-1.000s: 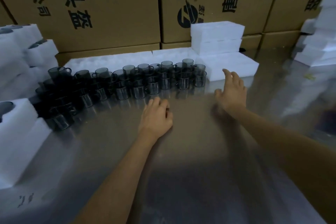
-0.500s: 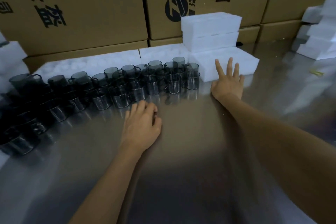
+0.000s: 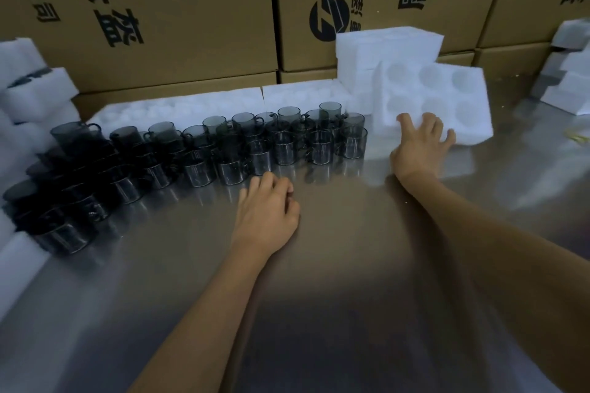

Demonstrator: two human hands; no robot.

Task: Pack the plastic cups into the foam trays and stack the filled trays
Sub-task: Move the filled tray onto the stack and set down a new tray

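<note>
There is only 1 view, so no 2 views share anything. The camera sits on the person's head and looks forward and down at a shiny table [image 3: 319,313]. Both bare arms reach in from 6 o'clock. Brown boxes [image 3: 159,9] stand close at 12 o'clock. The edges look bent, maybe from the wide lens.

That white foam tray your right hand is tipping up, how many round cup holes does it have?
6. The foam tray under the right hand shows two rows of three holes: a far row and a near row, all empty. The hand covers its near edge, so nothing more shows there.
</note>
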